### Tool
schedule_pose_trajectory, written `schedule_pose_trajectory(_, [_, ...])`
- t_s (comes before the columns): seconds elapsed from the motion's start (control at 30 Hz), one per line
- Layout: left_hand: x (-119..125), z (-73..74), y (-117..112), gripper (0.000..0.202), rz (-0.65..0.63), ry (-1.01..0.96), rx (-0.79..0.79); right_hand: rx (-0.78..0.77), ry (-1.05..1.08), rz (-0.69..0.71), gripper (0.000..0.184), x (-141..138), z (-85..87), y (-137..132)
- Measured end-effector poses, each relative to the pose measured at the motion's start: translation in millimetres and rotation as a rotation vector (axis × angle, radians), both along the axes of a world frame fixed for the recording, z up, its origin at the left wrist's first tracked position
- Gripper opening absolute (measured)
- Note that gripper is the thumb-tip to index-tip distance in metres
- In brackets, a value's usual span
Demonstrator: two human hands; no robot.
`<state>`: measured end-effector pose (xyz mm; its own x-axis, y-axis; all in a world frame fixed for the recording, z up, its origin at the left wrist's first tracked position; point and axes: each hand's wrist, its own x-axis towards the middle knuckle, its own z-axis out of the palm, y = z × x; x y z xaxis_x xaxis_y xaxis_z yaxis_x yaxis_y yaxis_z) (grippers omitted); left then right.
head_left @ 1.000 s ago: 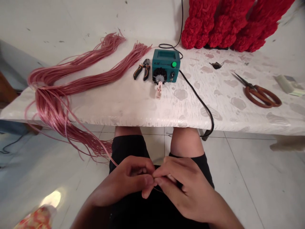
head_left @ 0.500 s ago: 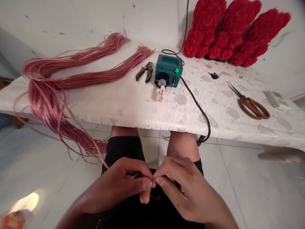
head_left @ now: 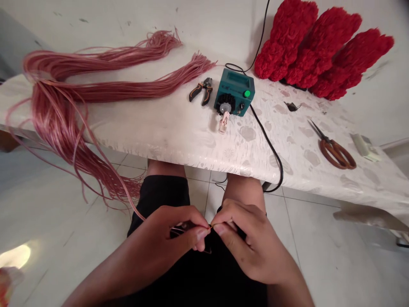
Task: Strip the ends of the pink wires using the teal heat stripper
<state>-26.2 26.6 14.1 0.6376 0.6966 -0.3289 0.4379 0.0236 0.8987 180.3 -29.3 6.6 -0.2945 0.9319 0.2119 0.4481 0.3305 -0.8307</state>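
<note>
Left hand [head_left: 174, 244]: pinching pink cord [head_left: 133, 206], before the machine [head_left: 230, 87]
Right hand [head_left: 247, 244]: pinching a thin strand [head_left: 210, 227]
Pliers [head_left: 201, 90]: left of machine

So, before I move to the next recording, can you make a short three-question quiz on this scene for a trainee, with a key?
1. True or false: in the picture, the pliers lie to the left of the teal machine.
2. Which of these hangs over the front edge of the table?
a) the scissors
b) the pink cords
c) the pliers
3. What are the left hand and right hand doing, and where?

Key:
1. True.
2. b
3. Both pinch at a thin strand, close together over the black shorts.
</note>
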Motion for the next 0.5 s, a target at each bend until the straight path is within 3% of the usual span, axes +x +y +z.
schedule_pose_trajectory(0.17, [-3.2,-8.5,-4.4,0.019,0.089,-0.209,0.038,-0.003,0.078,-0.051,0.01,-0.1,2.1,2.1])
schedule_pose_trajectory(0.3, [-11.1,-16.8,-4.2,0.019,0.208,-0.314,0.047,-0.004,0.159,-0.173,0.011,6.7,-1.4,3.0])
schedule_pose_trajectory(0.5, [-12.4,-18.0,-0.8,0.013,0.323,-0.642,-0.066,0.024,0.217,-0.274,0.012,17.5,-10.0,-1.7])
